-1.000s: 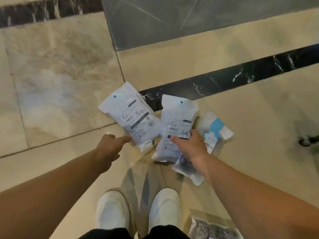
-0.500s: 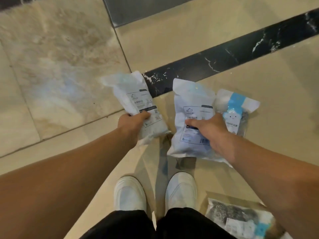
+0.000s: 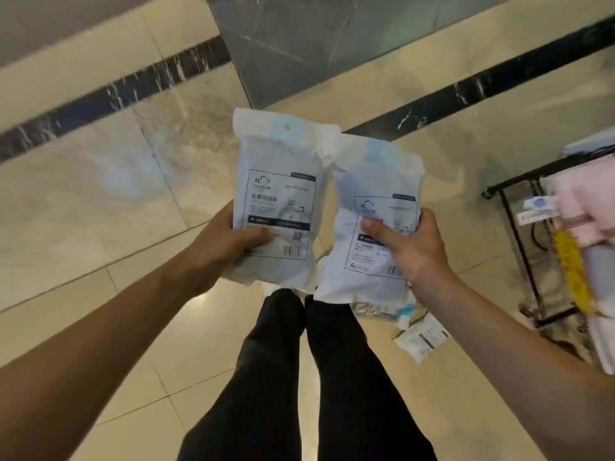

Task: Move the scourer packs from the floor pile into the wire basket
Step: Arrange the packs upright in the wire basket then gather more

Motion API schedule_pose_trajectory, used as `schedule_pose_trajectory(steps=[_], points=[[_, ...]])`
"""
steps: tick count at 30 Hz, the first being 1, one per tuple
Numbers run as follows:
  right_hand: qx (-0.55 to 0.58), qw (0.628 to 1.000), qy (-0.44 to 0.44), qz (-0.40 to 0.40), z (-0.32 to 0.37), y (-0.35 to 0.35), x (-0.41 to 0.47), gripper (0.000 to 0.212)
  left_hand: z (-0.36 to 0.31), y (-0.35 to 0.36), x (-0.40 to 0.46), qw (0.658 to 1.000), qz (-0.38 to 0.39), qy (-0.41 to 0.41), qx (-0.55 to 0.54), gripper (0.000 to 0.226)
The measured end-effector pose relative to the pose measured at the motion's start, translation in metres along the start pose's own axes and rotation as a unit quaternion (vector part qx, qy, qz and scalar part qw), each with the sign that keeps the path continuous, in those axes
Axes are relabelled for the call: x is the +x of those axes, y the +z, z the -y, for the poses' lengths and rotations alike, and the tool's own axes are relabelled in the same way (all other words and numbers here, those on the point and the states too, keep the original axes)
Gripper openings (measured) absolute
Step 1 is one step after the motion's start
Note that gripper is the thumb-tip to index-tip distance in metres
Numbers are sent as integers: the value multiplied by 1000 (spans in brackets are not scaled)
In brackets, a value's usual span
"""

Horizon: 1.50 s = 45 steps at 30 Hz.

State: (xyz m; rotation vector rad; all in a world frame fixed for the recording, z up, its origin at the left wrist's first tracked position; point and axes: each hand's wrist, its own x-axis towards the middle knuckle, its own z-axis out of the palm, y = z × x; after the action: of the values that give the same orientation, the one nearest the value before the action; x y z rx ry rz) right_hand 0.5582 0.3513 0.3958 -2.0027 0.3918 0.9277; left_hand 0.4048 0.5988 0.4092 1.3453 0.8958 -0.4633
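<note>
Hands both up in front of the body, each with one scourer pack; left hand [image 3: 229, 242] grips the left pack [image 3: 278, 197] by its lower left edge, thumb across the printed label, fingers hidden behind; right hand [image 3: 411, 249] grips the right pack [image 3: 374, 227] at its lower right, thumb laid over the label, fingers wrapped round the far edge; both packs white, upright, label side toward the camera, hang holes at top; they sit side by side, inner edges touching or overlapping near the top, cannot tell which; right pack a little lower than the left; more packs on the floor [image 3: 421, 337] below the right forearm, just right of the black trouser legs [image 3: 309, 377], partly hidden, count unclear; wire basket [image 3: 519, 227] at the right edge of view, black frame, standing on the floor, well apart from the held packs; pink cloth [image 3: 582, 201] and something yellow [image 3: 570, 271] in it, details blurred; glossy beige floor tiles [image 3: 100, 201] with black marble strips
</note>
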Motion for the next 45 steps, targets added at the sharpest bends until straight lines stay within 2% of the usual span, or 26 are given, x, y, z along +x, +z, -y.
schedule_pose_trajectory(steps=[5, 12, 15, 19, 23, 25, 28, 30, 33, 35, 37, 39, 43, 45], points=[[67, 998, -19, 2, 37, -58, -111, 90, -72, 21, -128, 999, -3, 29, -29, 38], [142, 988, -48, -34, 53, -127, -211, 69, -110, 62, -224, 999, 12, 27, -28, 38], [165, 981, -62, -84, 50, -151, -232, 83, -129, 67, -233, 998, 43, 42, 8, 32], [198, 969, -72, -128, 44, -163, -253, 68, -161, 66, -231, 994, 94, 57, 26, 30], [245, 950, -61, -184, 40, -152, -285, 64, -190, 64, -217, 986, 138, 73, 58, 34], [270, 938, -45, -212, 30, -142, -301, 67, -203, 63, -213, 978, 178, 80, 76, 35], [275, 926, 0, -259, 18, -127, -323, 84, -214, 64, -221, 959, 248, 77, 114, 39], [277, 921, 2, -274, 15, -118, -336, 83, -217, 63, -226, 945, 294, 57, 136, 40], [293, 905, 11, -308, 3, -108, -357, 79, -215, 72, -223, 934, 315, 41, 164, 40], [313, 889, 30, -332, -14, -107, -372, 83, -209, 86, -223, 924, 336, 27, 180, 44], [326, 874, 43, -358, -32, -105, -384, 99, -208, 105, -224, 917, 352, 6, 186, 58], [348, 858, 47, -374, -53, -106, -398, 105, -205, 128, -230, 908, 363, -14, 210, 65], [392, 823, 83, -403, -88, -119, -429, 84, -187, 183, -245, 876, 394, -12, 278, 57], [405, 811, 89, -413, -112, -128, -446, 84, -174, 214, -250, 858, 406, -11, 313, 49]])
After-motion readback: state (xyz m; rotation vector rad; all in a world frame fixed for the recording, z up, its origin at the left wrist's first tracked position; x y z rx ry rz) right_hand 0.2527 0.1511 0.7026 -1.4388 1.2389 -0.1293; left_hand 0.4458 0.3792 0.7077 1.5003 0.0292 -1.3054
